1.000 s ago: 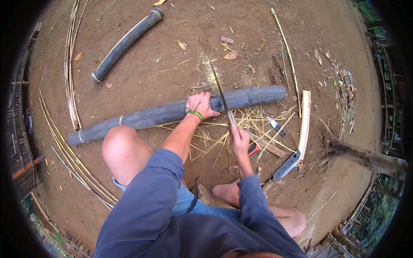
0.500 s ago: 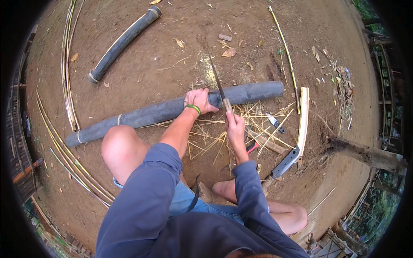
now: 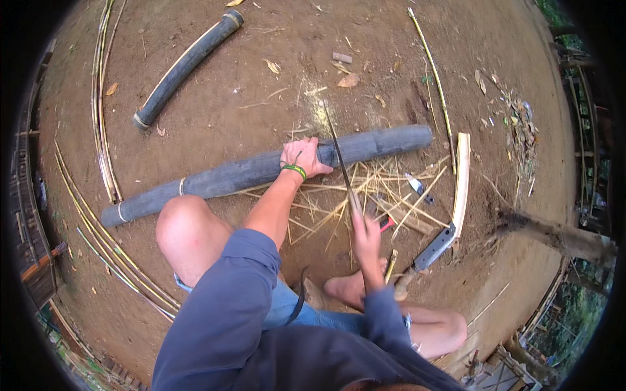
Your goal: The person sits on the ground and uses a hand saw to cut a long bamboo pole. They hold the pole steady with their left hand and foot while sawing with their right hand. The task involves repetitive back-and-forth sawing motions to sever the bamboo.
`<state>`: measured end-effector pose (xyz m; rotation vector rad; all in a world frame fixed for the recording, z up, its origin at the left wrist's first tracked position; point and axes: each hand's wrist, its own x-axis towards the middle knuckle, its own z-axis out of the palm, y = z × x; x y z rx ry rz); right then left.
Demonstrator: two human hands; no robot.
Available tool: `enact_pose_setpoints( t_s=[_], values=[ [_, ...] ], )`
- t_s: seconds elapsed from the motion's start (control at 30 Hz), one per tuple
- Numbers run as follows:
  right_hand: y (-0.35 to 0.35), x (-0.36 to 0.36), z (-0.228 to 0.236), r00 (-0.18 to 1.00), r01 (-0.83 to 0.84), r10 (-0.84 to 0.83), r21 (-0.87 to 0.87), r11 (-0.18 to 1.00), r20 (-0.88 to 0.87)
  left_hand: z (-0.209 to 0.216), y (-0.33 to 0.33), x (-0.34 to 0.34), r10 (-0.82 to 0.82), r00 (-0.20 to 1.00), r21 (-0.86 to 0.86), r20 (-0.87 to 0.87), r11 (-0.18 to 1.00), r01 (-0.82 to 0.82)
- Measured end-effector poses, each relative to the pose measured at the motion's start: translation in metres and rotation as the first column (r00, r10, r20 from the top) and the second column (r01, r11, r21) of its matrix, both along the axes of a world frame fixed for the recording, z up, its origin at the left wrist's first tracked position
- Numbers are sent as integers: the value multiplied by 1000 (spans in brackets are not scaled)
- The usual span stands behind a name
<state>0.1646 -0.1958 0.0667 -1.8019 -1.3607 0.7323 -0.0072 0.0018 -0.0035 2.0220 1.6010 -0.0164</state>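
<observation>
1. Head view: the left hand (image 3: 301, 155) grips the long dark pole (image 3: 241, 173) from above.
2. Closed tight, the right hand (image 3: 367, 238) holds a saw (image 3: 340, 154) that crosses the pole.
3. Pale strips (image 3: 370, 187) litter the near side; a broad knife (image 3: 435, 247) lies farther right.
4. Beyond, upper left, lies a shorter pole (image 3: 184, 73).
</observation>
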Motion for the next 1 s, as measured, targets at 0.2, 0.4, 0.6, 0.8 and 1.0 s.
enact_pose_setpoints(
  t_s=[0.2, 0.4, 0.6, 0.8, 1.0],
  values=[
    [-8, 16, -28, 994, 33, -48, -140, 990, -101, 10, 6, 16, -29, 999, -42, 29, 999, 31],
    [4, -3, 3, 987, 27, -51, -156, 987, -149, 2, 12, -4, -28, 1000, 13, 10, 1000, 28],
    [-17, 19, -22, 992, -25, 12, -100, 995, -128, 11, 13, 8, -26, 1000, -73, 14, 997, 26],
    [31, 3, -27, 999, 2, -1, -27, 1000, 35, 12, 19, 1, -40, 998, -98, 52, 994, 45],
    [-27, 13, -6, 994, 41, -54, -131, 991, -94, 11, 22, 1, -43, 998, -61, 35, 997, 46]
  ],
)
